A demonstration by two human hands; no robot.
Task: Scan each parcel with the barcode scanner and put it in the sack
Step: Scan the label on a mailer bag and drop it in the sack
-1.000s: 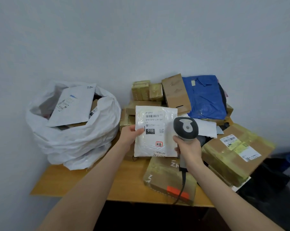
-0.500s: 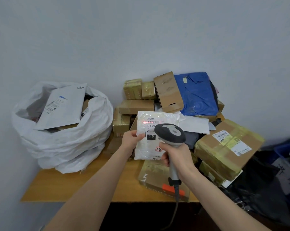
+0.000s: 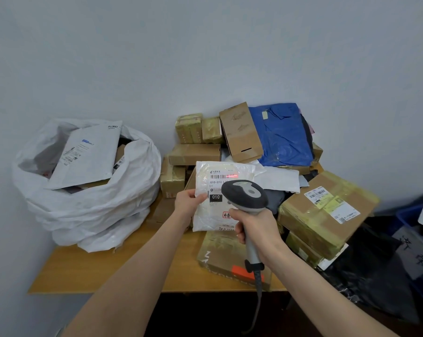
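bulging white woven plastic sack [image 3: 89, 207] at table's left. left hand [image 3: 188, 203] pinches left edge of flat white plastic mailer parcel [image 3: 215, 203], held upright. right hand [image 3: 256, 224] wraps grey handheld barcode scanner [image 3: 245, 197], just right, overlapping parcel; red line on its barcode.

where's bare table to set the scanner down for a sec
The bare table is the front-left strip, bordered by the white sack behind, the front edge, and the flat taped box on the right. The right half and back are crowded with stacked cartons and a blue bag.
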